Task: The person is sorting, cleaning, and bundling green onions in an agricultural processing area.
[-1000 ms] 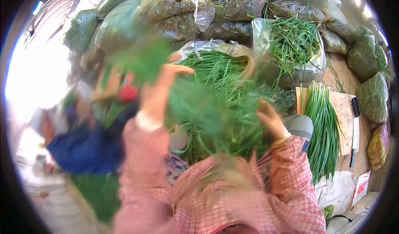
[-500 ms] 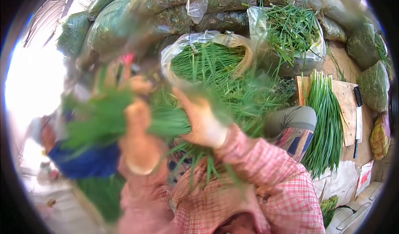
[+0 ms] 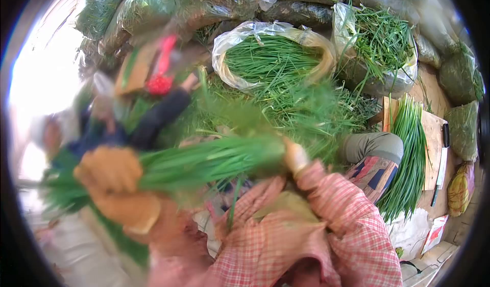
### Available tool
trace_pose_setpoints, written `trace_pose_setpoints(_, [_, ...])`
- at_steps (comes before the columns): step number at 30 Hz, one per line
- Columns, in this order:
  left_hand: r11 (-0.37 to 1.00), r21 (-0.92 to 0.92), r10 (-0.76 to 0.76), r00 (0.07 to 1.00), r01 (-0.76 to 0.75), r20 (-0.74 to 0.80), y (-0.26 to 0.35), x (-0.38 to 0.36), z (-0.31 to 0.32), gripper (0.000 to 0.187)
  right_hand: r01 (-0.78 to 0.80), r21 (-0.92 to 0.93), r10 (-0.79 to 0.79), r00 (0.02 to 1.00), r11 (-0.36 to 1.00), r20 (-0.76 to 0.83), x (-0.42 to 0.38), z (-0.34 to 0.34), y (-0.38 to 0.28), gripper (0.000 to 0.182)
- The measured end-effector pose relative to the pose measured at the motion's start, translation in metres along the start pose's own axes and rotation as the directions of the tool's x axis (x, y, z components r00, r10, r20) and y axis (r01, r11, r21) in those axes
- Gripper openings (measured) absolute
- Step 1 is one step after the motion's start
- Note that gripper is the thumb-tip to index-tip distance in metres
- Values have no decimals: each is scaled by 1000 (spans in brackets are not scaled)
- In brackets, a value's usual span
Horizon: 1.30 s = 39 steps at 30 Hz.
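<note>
A long bundle of garlic chives (image 3: 204, 159) lies sideways across the front of my body, smeared by motion. My left hand (image 3: 109, 169), in a tan glove, is closed round the bundle near its left end, where dark green tips fan out past the fist. At the opposite end, my right hand (image 3: 296, 157) has its fingers round the chives, partly hidden by the bundle. A blur of loose green leaves (image 3: 245, 113) hangs just beyond the bundle.
Loose chives heap beyond my knee (image 3: 375, 152). An open plastic bag (image 3: 224, 65) of chives stands behind. On the right, trimmed chives (image 3: 408, 154) lie over a wooden board (image 3: 433, 149) with a knife (image 3: 442, 157). Another person's dark sleeve (image 3: 161, 116) reaches in at the left.
My left hand has swung left and down with the bundle, and my right hand has moved right, so more of the chives' length shows between them. The other person's arm has come into clearer view.
</note>
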State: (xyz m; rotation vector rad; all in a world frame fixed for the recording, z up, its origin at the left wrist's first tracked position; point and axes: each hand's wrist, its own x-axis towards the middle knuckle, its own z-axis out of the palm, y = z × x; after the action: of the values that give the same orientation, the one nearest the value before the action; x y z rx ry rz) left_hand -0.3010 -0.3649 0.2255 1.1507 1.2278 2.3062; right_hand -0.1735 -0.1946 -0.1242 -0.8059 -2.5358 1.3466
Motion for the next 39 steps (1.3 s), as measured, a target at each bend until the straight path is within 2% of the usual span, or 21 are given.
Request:
trace_pose_setpoints(1, [999,-54,-5,999,7,31,7,1,-4,36,7,104,-7,1000,995,0,-4,-9,0,36])
trace_pose_setpoints(4, [998,-50,24,1000,-25,-11,15,7,-13,35,-18,-89,21,999,996,29,-7,-30,-12,27])
trace_pose_setpoints(7, [998,-26,65,990,-62,122,50,12,-52,33,-285,-277,261,958,918,-122,8,-25,54,24])
trace_pose_setpoints(9, [980,114,143,972,-165,185,92,15,-76,32,-444,-81,408,870,892,-277,8,-42,120,17])
trace_pose_setpoints(10, [967,155,168,965,-201,202,109,17,-86,31,-193,-727,283,959,659,2,10,-53,143,19])
trace_pose_setpoints(12, [979,135,115,961,-153,252,111,32,-69,28,-381,-655,593,794,653,129,32,-91,81,25])
trace_pose_setpoints(14, [996,78,13,954,-38,298,94,46,-41,25,-93,-648,264,949,756,173,49,-125,30,29])
trace_pose_setpoints(15, [998,50,-52,945,37,322,83,53,-26,24,-51,-730,263,948,681,180,76,-142,-7,41])
trace_pose_setpoints(16, [993,32,-115,931,111,346,71,59,-11,22,98,-687,94,967,720,236,89,-167,-62,51])
trace_pose_setpoints(17, [984,18,-172,912,178,372,61,63,1,21,320,-507,-325,942,800,82,95,-177,-101,59])
trace_pose_setpoints(19, [964,2,-247,894,265,373,43,70,15,18,686,104,-690,723,720,9,116,-172,-161,64])
trace_pose_setpoints(22, [965,-51,-246,955,257,164,21,75,-4,24,316,756,-780,494,573,385,99,-121,-180,70])
trace_pose_setpoints(26, [978,-44,-208,959,204,-192,-1,48,-110,39,-85,865,-813,308,494,494,48,-87,-132,80])
trace_pose_setpoints(27, [976,-19,-214,952,215,-218,-12,27,-153,40,-151,853,-792,319,500,521,37,-87,-121,82])
trace_pose_setpoints(29, [970,-42,-198,674,240,-712,-38,-23,-188,43,-307,789,-707,351,533,614,12,-91,-109,93])
trace_pose_setpoints(31, [960,-186,-279,793,211,-541,-50,-80,-241,37,-442,707,-617,354,552,703,-6,-97,-95,104])
trace_pose_setpoints(33, [929,-364,-301,722,73,-623,-50,-130,-288,38,-672,591,-398,443,446,803,-29,-92,-75,91])
trace_pose_setpoints(35, [959,-268,-250,722,92,-645,-63,-170,-306,35,-654,552,-181,547,518,818,-34,-104,-90,79])
trace_pose_setpoints(36, [970,-221,-226,728,105,-648,-68,-184,-312,35,-634,649,-161,652,420,741,-39,-100,-90,68])
trace_pose_setpoints(37, [936,117,-115,600,333,-792,-71,-199,-315,34,-568,749,-166,748,342,643,-38,-101,-84,48])
trace_pose_setpoints(39, [407,509,265,436,758,-860,-76,-222,-317,33,-390,900,-124,901,194,416,-29,-120,-62,26])
